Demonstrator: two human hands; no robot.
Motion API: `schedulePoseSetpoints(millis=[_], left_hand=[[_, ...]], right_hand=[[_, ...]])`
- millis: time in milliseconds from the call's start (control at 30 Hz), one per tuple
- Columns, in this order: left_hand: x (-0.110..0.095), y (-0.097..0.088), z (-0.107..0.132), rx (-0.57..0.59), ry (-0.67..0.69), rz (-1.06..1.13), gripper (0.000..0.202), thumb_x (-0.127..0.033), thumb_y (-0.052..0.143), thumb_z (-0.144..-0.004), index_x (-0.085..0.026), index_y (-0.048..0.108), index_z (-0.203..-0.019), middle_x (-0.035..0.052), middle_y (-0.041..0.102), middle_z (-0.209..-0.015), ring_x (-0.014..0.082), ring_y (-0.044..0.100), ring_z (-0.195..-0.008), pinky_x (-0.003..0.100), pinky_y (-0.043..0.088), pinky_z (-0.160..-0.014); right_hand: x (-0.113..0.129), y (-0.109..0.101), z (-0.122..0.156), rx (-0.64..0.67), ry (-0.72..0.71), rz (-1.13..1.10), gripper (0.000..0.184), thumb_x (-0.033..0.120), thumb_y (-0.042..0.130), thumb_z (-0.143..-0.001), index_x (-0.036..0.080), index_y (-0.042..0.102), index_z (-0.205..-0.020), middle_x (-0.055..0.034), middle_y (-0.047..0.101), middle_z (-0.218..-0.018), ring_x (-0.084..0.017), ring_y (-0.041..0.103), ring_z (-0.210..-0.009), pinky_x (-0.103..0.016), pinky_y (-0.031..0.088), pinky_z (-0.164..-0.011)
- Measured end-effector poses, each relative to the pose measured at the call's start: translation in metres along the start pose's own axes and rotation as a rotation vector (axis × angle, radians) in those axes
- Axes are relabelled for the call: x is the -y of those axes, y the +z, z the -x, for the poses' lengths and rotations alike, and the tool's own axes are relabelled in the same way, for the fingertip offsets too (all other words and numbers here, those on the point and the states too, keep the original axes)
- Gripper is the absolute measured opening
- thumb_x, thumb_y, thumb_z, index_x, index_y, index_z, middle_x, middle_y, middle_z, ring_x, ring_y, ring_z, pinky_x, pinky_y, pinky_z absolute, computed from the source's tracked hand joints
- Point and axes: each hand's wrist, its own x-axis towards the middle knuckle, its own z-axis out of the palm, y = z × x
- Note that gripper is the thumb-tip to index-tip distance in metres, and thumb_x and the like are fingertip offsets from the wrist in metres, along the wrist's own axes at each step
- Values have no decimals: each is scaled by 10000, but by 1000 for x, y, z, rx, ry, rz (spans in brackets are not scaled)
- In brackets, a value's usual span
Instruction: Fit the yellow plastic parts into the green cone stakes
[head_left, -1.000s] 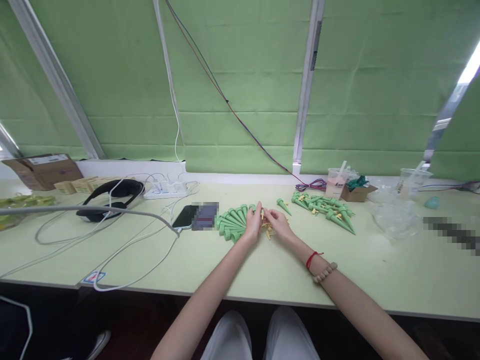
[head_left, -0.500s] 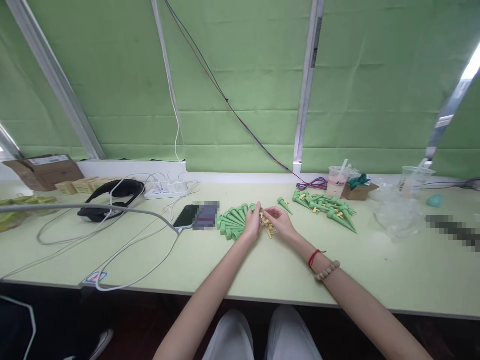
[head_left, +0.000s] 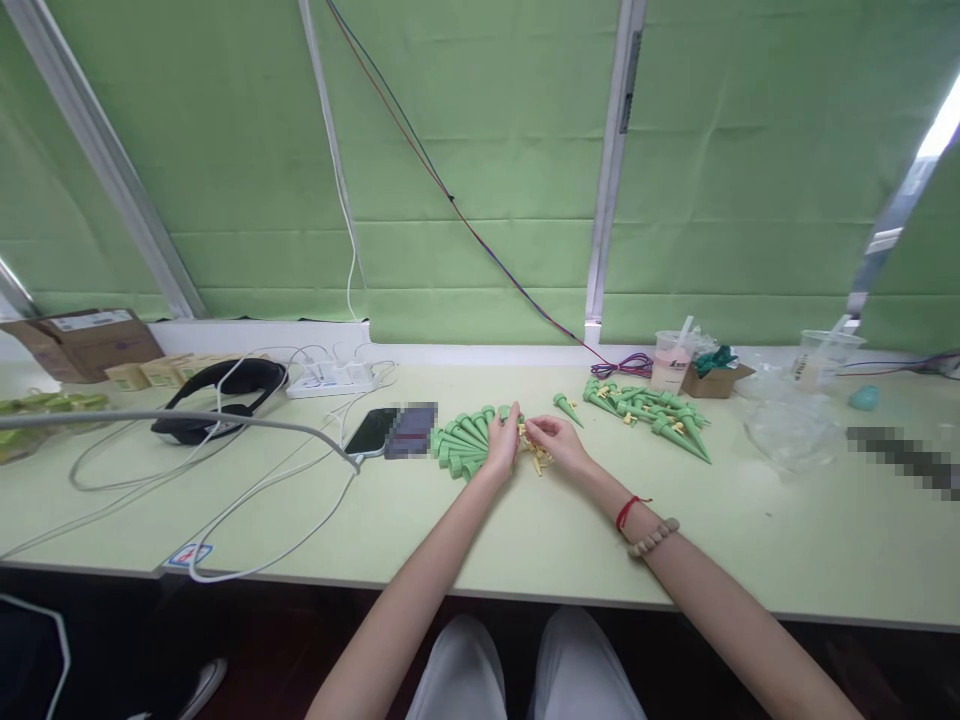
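Observation:
My left hand [head_left: 502, 446] rests with fingers stretched over a fan-shaped row of green plastic cones [head_left: 461, 444] lying on the pale green table [head_left: 525, 540]. My right hand [head_left: 553, 442] sits just to its right, fingers curled in a pinch over a small pile of yellow plastic pieces [head_left: 537, 456]; what it pinches is too small to name. A single green cone [head_left: 567, 408] lies just beyond the right hand. Farther right lies a loose heap of green cones with yellow parts [head_left: 651, 412].
A phone [head_left: 370, 432] lies left of the cones, with white cables [head_left: 247, 470], a power strip [head_left: 330, 380] and black headphones [head_left: 217, 396] beyond. Plastic cups [head_left: 670, 362], a small cardboard box [head_left: 714, 378], clear plastic bags [head_left: 787, 430] stand right. Cardboard box [head_left: 82, 340] far left.
Both hands stay at the same spot; the right hand's fingers have shifted slightly over the yellow pieces. The view has drifted a little.

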Motion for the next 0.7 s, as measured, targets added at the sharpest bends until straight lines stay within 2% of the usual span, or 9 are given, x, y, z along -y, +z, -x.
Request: schedulePoseSetpoints(millis=[100,233,367,467,600,700], left_hand=[[0,0,0,-8,15,-7,338,-509,439,-800,-172,455,-792,-62,295,-442,65,273,-364,202,197,-379],[-1,2,1,0,41,-35,354,-525,459,-784,-171,461,-785,-61,300,-439,73,286,-372,208,212,-380],[-3,3,3,-8,54,-33,377,-554,462,-775,-177,451,-758,-60,309,-447,71,294,-377,212,239,-389],[-4,2,4,3,64,-46,382,-566,450,-776,-184,453,-755,-63,296,-431,72,276,-360,211,214,-373],[-3,1,5,10,87,-52,375,-564,440,-783,-192,441,-731,-65,284,-417,66,260,-345,206,200,-366],[-3,1,3,12,87,-66,346,-534,451,-787,-193,447,-725,-62,288,-406,68,264,-345,207,204,-370]], right_hand=[[1,0,0,-13,-40,4,445,427,718,-556,126,621,-868,-83,643,-830,-168,610,-774,-298,492,-721],[4,-1,-1,15,45,-24,405,457,680,-604,126,627,-830,-81,650,-789,-165,621,-731,-319,499,-727],[5,-4,-1,-14,5,-9,445,417,734,-543,131,634,-870,-91,657,-863,-174,623,-793,-318,497,-764],[6,-5,-1,17,61,-29,442,455,706,-578,120,640,-859,-101,661,-844,-175,629,-774,-323,501,-759],[5,-5,-1,35,58,-28,464,435,719,-573,127,646,-911,-100,662,-902,-169,625,-820,-304,490,-776],[4,-3,-2,69,127,-41,435,484,655,-635,116,656,-866,-94,668,-821,-162,630,-752,-301,498,-725]])
